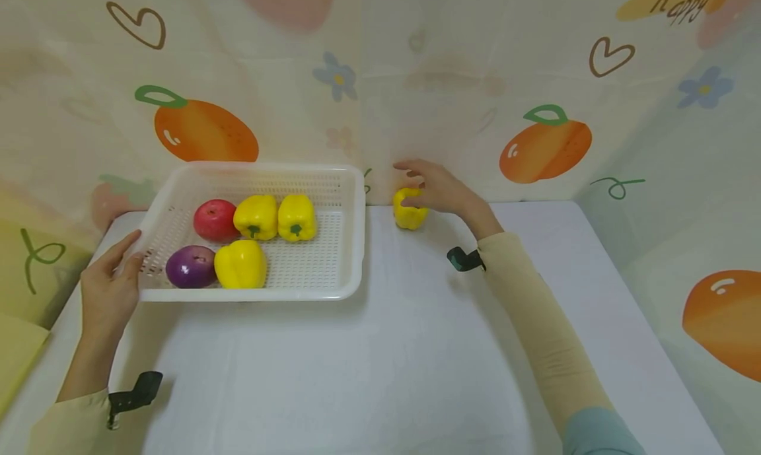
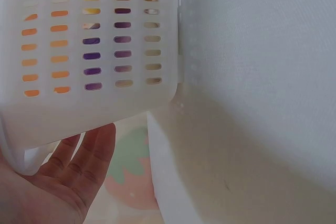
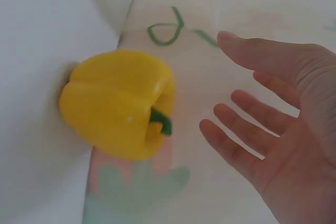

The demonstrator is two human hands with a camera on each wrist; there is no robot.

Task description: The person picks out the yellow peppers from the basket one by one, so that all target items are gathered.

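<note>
The fingers (image 3: 228, 142) of my right hand (image 1: 442, 189) are spread, thumb apart, just beside a yellow bell pepper (image 1: 407, 217) that rests at the far edge of the white surface (image 1: 333, 376), right of the white basket (image 1: 309, 296). With my left hand (image 1: 109, 290) I grip the basket's left end, fingers reaching underneath, while inside lie a round red item (image 1: 215, 220), a round purple item (image 1: 191, 267) and three other yellow peppers (image 1: 240, 265).
</note>
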